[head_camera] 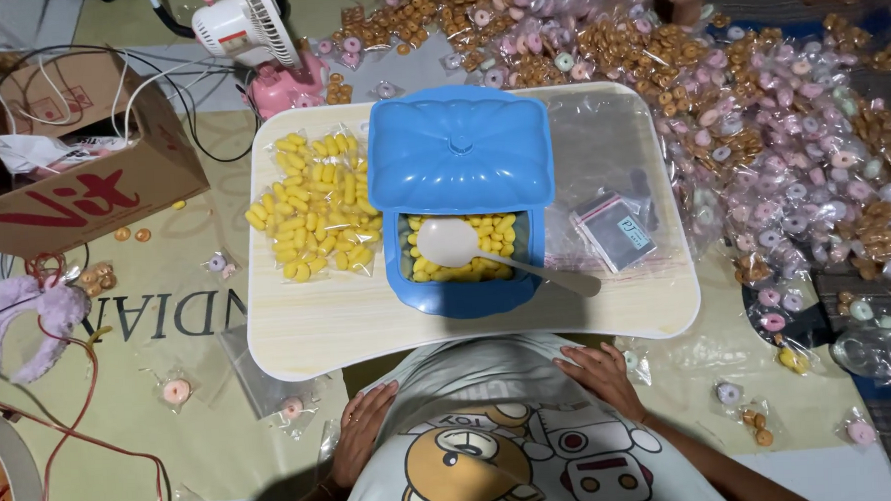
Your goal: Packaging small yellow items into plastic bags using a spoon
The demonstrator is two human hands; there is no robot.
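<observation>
The spoon point(486, 251) lies across the blue box point(464, 285) on the small table point(319, 326), bowl over the yellow snacks point(313, 206), handle slanting down toward the right; the right hand point(599, 372) rests flat and empty nearest that handle; the left hand point(361, 430) lies flat, empty, farther off.

Setting: a room in a home, used for hand-packing snacks on the floor. Indicators: a low folding lap table point(469, 325) stands on a printed floor mat point(122, 415). A heap of small clear sealed snack packets point(760, 117) covers the floor beyond and beside it. A small white fan point(243, 24), trailing cables point(93, 436), an open cardboard box point(81, 166) and a fluffy purple headband point(28, 319) lie around the mat.
</observation>
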